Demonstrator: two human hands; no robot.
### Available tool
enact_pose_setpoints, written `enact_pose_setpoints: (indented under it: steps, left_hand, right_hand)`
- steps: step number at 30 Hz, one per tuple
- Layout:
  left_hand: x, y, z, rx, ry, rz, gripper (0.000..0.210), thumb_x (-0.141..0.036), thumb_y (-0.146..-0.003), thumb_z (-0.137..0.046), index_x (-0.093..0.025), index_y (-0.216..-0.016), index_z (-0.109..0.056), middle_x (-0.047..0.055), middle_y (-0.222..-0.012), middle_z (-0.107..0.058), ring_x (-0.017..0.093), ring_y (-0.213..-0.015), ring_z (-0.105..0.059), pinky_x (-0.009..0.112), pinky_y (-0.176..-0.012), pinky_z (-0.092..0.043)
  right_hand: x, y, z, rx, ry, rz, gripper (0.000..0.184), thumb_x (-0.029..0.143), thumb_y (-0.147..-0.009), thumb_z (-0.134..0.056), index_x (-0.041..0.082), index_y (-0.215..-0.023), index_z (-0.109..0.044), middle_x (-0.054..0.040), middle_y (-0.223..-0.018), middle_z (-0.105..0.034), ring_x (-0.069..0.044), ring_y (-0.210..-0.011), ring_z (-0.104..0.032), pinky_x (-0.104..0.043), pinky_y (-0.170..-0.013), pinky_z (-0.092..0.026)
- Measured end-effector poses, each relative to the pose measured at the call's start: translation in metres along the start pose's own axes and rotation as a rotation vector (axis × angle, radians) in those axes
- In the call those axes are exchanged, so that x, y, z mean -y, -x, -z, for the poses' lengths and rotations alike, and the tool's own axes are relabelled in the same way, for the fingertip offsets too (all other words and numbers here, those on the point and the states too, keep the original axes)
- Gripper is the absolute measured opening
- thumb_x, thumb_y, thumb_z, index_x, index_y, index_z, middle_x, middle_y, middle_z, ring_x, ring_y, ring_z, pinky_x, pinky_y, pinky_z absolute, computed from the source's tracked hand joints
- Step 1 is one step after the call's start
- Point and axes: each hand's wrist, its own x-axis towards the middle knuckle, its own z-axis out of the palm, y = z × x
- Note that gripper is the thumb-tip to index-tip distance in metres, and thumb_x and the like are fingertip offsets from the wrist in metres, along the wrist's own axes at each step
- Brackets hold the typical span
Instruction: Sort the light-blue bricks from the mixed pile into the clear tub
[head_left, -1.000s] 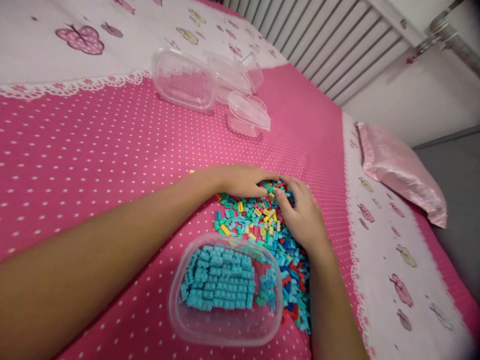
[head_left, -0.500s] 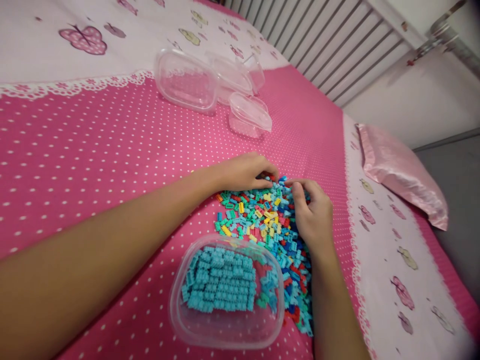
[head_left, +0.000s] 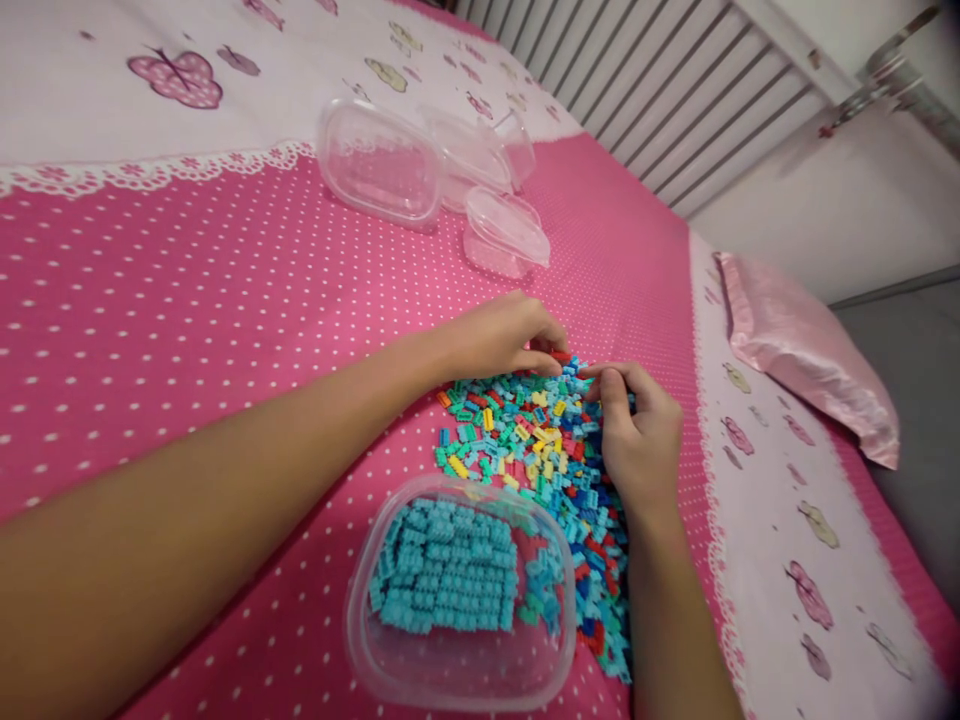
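Over the far edge of a heap of small toy building bricks [head_left: 525, 430], my left hand [head_left: 514, 335] curls its fingers and thumb down among the pieces. Facing it from the right, my right hand [head_left: 643, 425] has its thumb bent against the index finger, also at the heap. What either hand grips is too small or hidden to make out. Loose bricks are blue, light blue, green, red and yellow. Nearer to me, a clear plastic container [head_left: 457, 690] holds light-blue bricks [head_left: 446, 570] stacked in tight rows on its left side.
Several clear plastic containers [head_left: 379, 165] stand farther back on the pink dotted bedspread [head_left: 225, 280]. One smaller tub [head_left: 502, 235] has a lid tilted on it. A pink satin pillow [head_left: 810, 350] lies at right, and a slatted headboard [head_left: 637, 90] rises behind.
Both hands have shifted slightly right in the view, along with the whole scene as the camera moved a little. My hands remain at the heap's far edge, and the stacked bricks look unchanged.
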Motion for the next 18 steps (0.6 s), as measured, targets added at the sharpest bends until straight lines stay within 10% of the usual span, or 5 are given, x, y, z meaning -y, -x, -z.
enact_pose_setpoints:
  steps: [18]
  left_hand:
    - [0.003, 0.002, -0.004, 0.018, -0.029, 0.022, 0.039, -0.003, -0.084, -0.071, -0.02, -0.119, -0.074, 0.003, -0.096, -0.082, 0.014, -0.087, -0.075, 0.022, -0.074, -0.047]
  right_hand:
    - [-0.011, -0.002, -0.002, -0.028, -0.139, 0.048, 0.029, 0.015, -0.089, -0.05, 0.021, -0.109, -0.071, -0.0039, -0.098, -0.071, -0.02, -0.091, -0.066, -0.037, -0.086, -0.052]
